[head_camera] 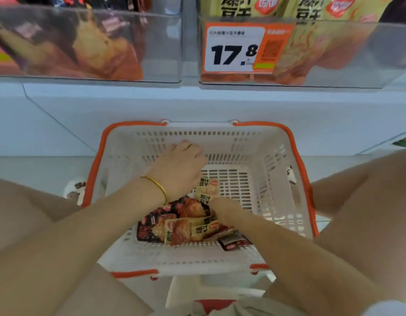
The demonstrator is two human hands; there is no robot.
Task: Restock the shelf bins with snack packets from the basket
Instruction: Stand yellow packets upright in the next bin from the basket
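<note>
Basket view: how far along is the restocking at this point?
Done: the left bin and right bin already hold packets. In hand: the left hand and right hand reach into the basket at yellow packets; neither grip is visible. Left: several dark packets and yellow ones lie on the basket floor.

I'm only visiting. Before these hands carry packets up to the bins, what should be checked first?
1. Stock in the basket: ok, black packets and yellow packets lie in it.
2. Left hand grip: cannot tell, its curled fingers hide what is beneath.
3. Right hand grip: cannot tell, its fingertips are hidden among the packets.
4. Matching bin: ok, the right bin with the 17.8 price tag holds the same yellow kind.
5. Room in the right bin and the left bin: cannot tell, their tops are cut off.
</note>
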